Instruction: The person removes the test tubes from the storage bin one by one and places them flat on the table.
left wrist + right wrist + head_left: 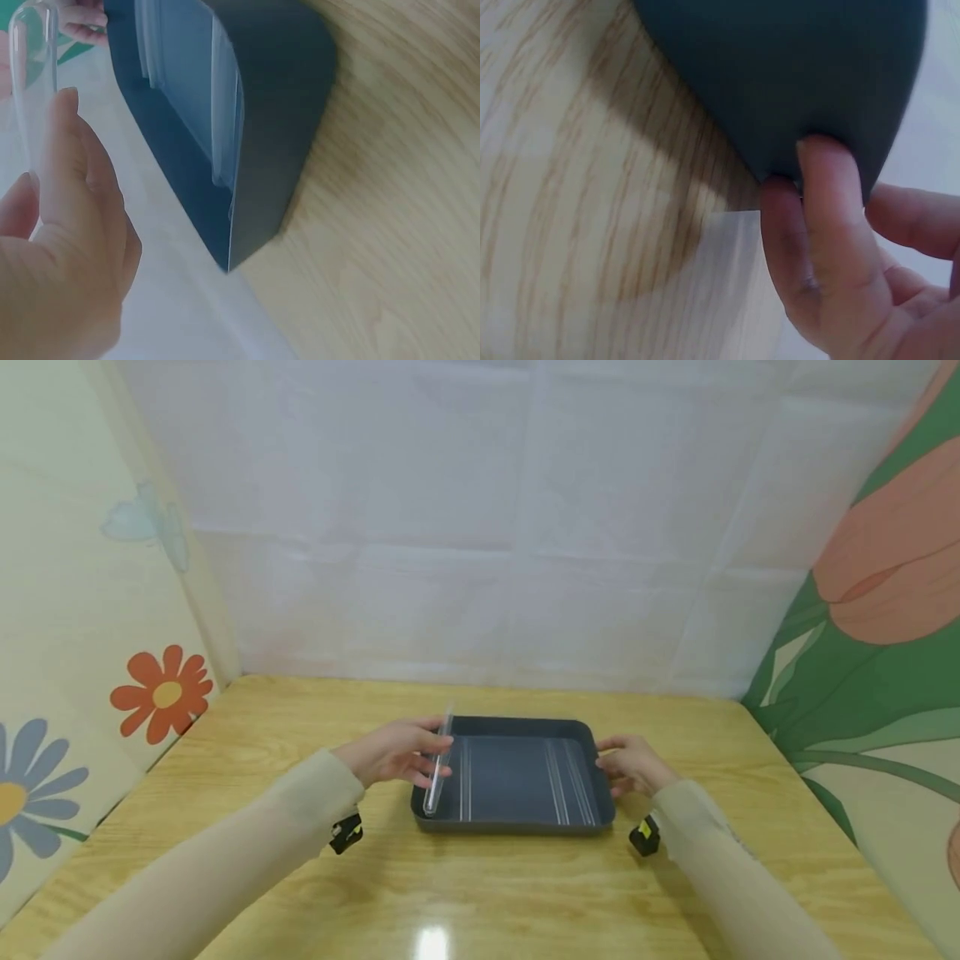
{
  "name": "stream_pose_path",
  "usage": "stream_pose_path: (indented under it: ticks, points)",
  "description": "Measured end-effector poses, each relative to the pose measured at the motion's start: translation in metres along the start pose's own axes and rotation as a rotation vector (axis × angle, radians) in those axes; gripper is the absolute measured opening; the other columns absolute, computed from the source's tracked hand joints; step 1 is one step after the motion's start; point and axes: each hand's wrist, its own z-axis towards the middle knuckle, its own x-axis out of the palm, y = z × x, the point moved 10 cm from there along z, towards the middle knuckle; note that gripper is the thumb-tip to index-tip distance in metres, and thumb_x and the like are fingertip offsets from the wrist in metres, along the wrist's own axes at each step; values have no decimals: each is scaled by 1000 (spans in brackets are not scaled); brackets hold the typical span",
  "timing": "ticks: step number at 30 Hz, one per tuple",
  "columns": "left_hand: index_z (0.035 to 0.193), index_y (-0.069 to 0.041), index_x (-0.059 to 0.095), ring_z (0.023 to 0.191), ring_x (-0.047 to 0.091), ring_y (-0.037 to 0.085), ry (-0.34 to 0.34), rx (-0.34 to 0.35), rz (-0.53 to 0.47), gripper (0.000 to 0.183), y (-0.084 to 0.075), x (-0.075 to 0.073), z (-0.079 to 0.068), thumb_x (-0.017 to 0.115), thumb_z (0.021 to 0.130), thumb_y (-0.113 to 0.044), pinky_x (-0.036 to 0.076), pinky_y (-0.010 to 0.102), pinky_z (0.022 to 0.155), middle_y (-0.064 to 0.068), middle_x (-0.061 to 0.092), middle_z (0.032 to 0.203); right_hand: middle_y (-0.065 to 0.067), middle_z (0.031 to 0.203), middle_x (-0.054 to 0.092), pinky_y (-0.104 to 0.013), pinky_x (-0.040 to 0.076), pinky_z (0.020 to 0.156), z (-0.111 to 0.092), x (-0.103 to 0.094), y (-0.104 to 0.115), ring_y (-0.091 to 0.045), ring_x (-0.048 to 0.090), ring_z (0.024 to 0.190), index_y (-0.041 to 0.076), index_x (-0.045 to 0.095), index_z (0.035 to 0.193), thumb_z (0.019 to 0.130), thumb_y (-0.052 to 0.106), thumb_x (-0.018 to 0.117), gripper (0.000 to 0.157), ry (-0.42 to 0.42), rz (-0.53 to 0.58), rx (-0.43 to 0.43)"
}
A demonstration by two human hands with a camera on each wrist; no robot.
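Note:
In the head view my left hand [397, 752] pinches a clear test tube [438, 768] between thumb and fingers, over the left end of a dark grey rectangular tray [517, 828]. The tube stands tilted, and its rounded end shows in the left wrist view, where the left hand [67, 232] is seen from behind. Inside the tray lie three more clear tubes [465, 777], one toward the left and two toward the right. My right hand [633, 764] rests its fingertips [829, 165] against the outside of the tray's right wall [780, 82].
The tray stands on a wood-grain table [337, 893]. A white cloth [487, 527] hangs behind the table's far edge. Flower-patterned panels [75, 635] border the left and right sides. Dark wrist cameras [347, 832] hang below both sleeves.

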Motion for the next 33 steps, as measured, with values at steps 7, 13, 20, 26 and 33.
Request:
stream_pose_path:
  ticks: [7,13,20,26,33]
  points:
    - [162,-12,4,88,69,14,-29,8,-18,71,4,-20,-13,47,106,-13,58,22,60,31,21,161,-10,91,69,-26,56,55,1,3,-1,-13,64,73,-10,42,141,96,-2,54,47,-3,-5,3]
    - [162,-13,7,83,67,10,-54,32,-32,68,3,-33,-22,46,106,-13,58,22,61,31,23,159,-11,94,69,-25,56,55,3,2,0,-14,64,74,-10,42,141,96,-2,53,47,-4,1,-2]
    - [162,-12,10,79,66,9,-81,38,-33,67,4,-43,-26,47,105,-13,58,22,62,27,32,152,-13,98,68,-25,56,57,1,1,1,-15,64,77,-11,41,142,97,-2,53,47,-2,-8,-5]
    - [162,-11,11,80,68,9,-107,30,-32,68,9,-53,-28,48,105,-14,58,22,63,26,34,152,-13,97,69,-26,56,57,0,1,-1,-15,64,76,-10,42,141,97,-1,53,46,-8,-10,5]
    - [162,-10,9,82,68,10,-113,24,-32,69,16,-61,-26,48,105,-14,58,22,65,30,24,158,-12,96,68,-26,56,56,-1,0,-1,-14,63,75,-9,41,142,98,0,53,47,-12,-23,11]
